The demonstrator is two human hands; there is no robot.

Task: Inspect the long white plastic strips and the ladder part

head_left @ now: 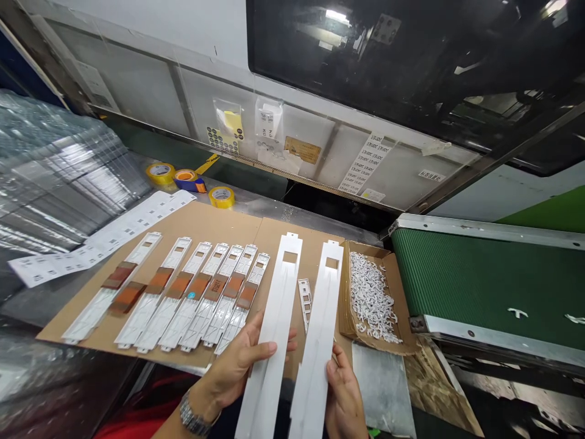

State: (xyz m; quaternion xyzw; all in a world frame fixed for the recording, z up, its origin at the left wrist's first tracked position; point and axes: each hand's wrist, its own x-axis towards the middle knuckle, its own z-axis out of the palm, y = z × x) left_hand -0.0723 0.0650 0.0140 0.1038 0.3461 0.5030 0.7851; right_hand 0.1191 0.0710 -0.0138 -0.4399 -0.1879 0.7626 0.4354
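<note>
My left hand point(244, 356) grips a long white plastic strip point(276, 323), thumb across its face and fingers behind it. A second white plastic strip point(317, 329) is in my right hand point(345, 387), held along its right edge. Both strips stand tilted side by side, each with a square cutout near the top end; their lower ends run out of view. On the cardboard sheet point(237, 224) to the left lie several similar strips point(194, 305), ribbed side up, with brown bands across their middles. A smaller white slotted piece point(305, 299) shows between the two held strips.
An open cardboard box point(406, 323) of small white plastic parts point(372, 292) stands right of the strips, beside a green conveyor belt point(479, 274). Tape rolls point(222, 196) and a label sheet point(109, 238) lie at the back left. Wrapped stacks point(59, 171) rise at far left.
</note>
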